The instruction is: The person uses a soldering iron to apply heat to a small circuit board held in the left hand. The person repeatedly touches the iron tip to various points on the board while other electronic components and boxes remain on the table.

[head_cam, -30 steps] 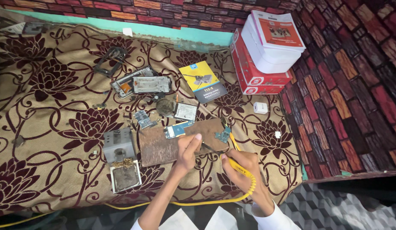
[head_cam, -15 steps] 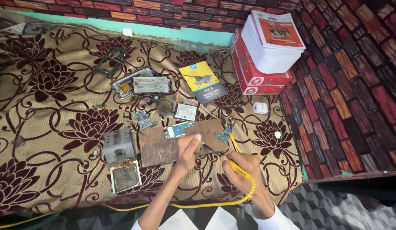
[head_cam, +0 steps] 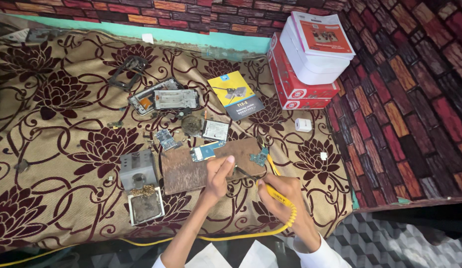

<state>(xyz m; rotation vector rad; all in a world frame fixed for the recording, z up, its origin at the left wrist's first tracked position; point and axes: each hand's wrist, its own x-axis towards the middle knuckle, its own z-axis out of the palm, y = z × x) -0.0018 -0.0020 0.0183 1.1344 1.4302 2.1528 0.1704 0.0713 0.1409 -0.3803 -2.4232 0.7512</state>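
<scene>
While both hands stay low over the brown board, little has shifted from the pictures of half a second and a second ago: the left hand still lies on the board's near right part with its fingers curled and the thumb up, and the right hand is still wrapped around the yellow-handled soldering iron. The iron's dark tip points up and left, ending close beside the left thumb and near the small green circuit board at the brown board's right edge; whether the tip touches anything I cannot tell. Whether the left fingers pinch a small part is also hidden, so I can only say they are bent against the board.

The blue circuit board lies at the brown board's far edge exactly as before, and the grey metal block, the square tin below it, the opened phone frames, the yellow booklet and the red and white boxes have not moved on the flower-patterned cloth. The iron's yellow cord loops along the near edge as it did. Judging by this stillness, the hands are held steady in fine work at one spot, not travelling between things.
</scene>
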